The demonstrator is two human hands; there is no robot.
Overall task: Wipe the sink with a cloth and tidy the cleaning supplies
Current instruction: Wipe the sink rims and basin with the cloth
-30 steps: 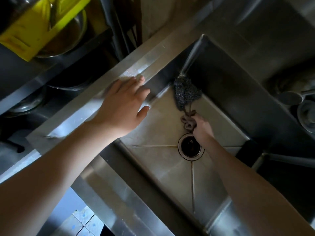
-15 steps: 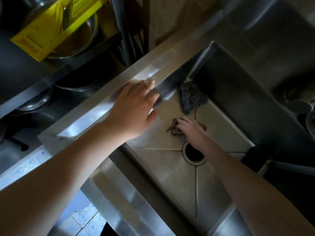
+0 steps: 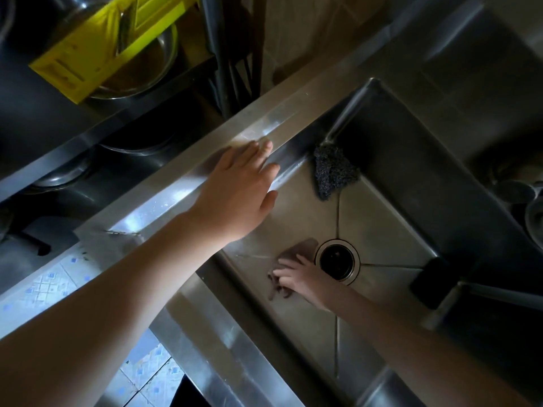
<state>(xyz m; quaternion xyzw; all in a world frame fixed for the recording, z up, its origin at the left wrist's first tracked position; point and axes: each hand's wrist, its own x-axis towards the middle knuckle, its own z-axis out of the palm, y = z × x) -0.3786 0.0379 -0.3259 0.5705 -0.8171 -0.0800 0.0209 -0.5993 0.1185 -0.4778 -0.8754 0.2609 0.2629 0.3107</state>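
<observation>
A steel sink [image 3: 390, 227] fills the middle of the view, with its round drain [image 3: 338, 261] near the centre of the floor. My right hand [image 3: 299, 277] is down inside it, fingers spread and pressing a brownish cloth [image 3: 304, 247] against the sink floor just left of the drain. My left hand [image 3: 238, 195] lies flat on the sink's left rim [image 3: 164, 204], fingers straight and holding nothing. A dark steel-wool scourer [image 3: 333, 171] sits in the far corner of the sink, apart from both hands.
A black block-shaped object [image 3: 435, 284] sits at the sink's right edge. A yellow item [image 3: 97, 45] rests in a metal bowl [image 3: 147, 71] on the dark shelf at upper left. More metal dishes [image 3: 526, 201] stand at the far right. Tiled floor [image 3: 147, 377] shows below.
My right hand has dragged the cloth from just below the scourer toward me, past the left side of the drain. My left hand stays on the rim.
</observation>
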